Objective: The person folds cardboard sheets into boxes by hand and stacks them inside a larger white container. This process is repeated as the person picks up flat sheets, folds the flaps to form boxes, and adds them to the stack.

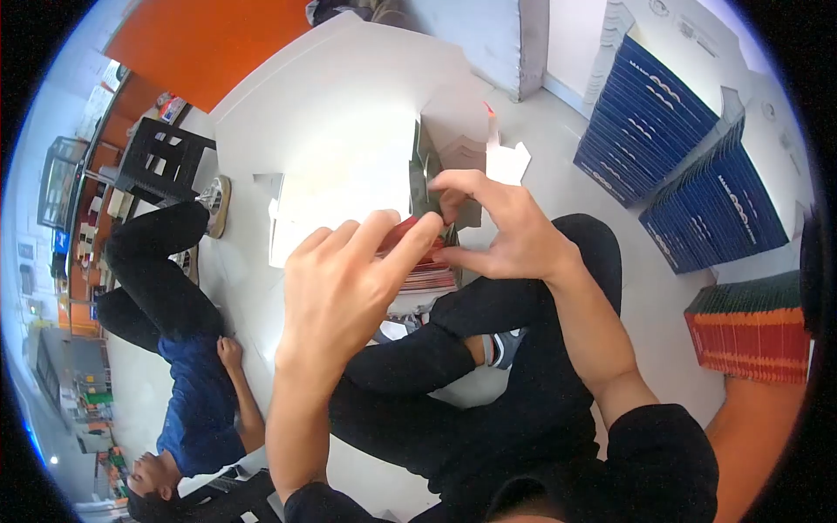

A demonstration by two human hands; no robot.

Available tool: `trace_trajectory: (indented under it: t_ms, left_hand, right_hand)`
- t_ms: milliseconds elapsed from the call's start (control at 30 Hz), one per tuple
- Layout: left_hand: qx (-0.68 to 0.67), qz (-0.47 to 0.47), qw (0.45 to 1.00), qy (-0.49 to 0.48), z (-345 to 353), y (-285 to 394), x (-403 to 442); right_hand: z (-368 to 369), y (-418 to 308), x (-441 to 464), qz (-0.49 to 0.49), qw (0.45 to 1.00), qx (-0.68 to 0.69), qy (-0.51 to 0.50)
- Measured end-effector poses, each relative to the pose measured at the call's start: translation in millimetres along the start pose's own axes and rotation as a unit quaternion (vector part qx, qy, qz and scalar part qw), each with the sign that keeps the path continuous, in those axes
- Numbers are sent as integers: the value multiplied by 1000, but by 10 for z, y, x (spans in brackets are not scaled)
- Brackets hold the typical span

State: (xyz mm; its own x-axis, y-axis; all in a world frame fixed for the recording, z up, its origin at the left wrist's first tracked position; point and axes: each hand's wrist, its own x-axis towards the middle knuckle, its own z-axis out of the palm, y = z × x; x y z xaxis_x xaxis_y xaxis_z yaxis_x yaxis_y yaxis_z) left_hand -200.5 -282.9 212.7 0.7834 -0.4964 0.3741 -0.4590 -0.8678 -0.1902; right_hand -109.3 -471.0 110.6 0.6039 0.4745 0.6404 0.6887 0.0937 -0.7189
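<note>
My left hand [353, 270] is curled over a red printed cardboard piece [403, 234], partly hiding it. From the other side my right hand [510, 227] reaches in, its thumb against the red piece and its bent fingers near the upper edge. The hands hold the piece between them, though its full shape is hidden. Just below lies a stack of flat red printed cardboard [427, 281]. Beyond the fingers, large white cardboard sheets [340, 131] are piled up, with a dark greenish panel [420, 166] along their right side.
Blue printed boxes [645, 122] stand in tight rows at the right, above a red and green stack [750, 327]. On the left another person [187, 375] sits on the floor near a black stool [166, 161]. An orange panel [209, 44] rises behind the white sheets.
</note>
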Motion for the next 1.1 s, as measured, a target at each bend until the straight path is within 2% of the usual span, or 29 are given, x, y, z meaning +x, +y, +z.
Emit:
trace_trajectory:
  t_ms: [367,533,700,900,1100]
  left_hand:
    - [49,27,997,-50,-54,97,86]
    - [65,33,996,-45,-10,124,87]
    - [-48,28,998,-21,107,87,47]
    - [-22,30,998,-43,86,144,115]
    - [2,17,998,-63,82,224,114]
  right_hand:
    - [-162,78,-6,-37,998,10,-59]
    - [-144,-14,-1,-13,998,34,-46]
    - [-69,-30,-39,-21,998,45,-26]
    - [-150,4,-41,0,998,55,-42]
    - [-183,87,-43,-23,996,61,-63]
